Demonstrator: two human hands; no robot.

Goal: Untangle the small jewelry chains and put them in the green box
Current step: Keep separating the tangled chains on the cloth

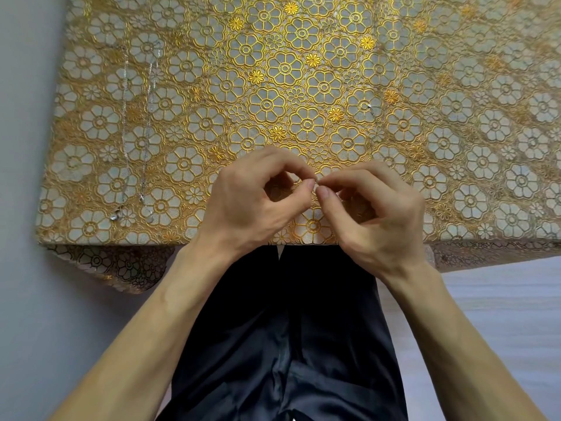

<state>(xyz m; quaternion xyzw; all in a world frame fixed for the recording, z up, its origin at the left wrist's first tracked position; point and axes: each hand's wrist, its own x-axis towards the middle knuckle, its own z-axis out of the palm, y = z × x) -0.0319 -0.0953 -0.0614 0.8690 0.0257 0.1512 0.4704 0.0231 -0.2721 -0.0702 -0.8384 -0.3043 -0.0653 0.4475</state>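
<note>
Left hand [258, 202]: we see it above the near middle of the table, thumb and forefinger closed in a narrow pinch on a silver bit [315, 181]; the other fingers curl in.
Right hand [373, 214]: it meets the left fingertip to fingertip and pinches the same silver bit from the right; its wrist crosses the near edge.
Silver bit: it is held between the two pinches, just above the cloth [303, 71]. It is too small for us to tell its form, or whether more of it hangs below.
Left chain [125, 95]: a thin silver line laid out straight on the cloth, running far to near close to the left edge, with a pendant [113, 217] at its near end.
Right chain [151, 95]: it lies just beside the first and roughly parallel, the two apart along their length. Its near end curls a little, close to the near edge.
Speck [369, 107]: we note a small silver piece alone on the cloth, far and right of the hands.
Edges: the left edge lies against a grey wall [24, 117]. The near edge folds down, and the cloth hangs over the near-left corner.
Open room: we find bare gold-flowered cloth between the chains and the hands, across the far half, and all along the right.
Below the table: dark trousers [288, 329], with a pale surface [501, 314] to the right.
</note>
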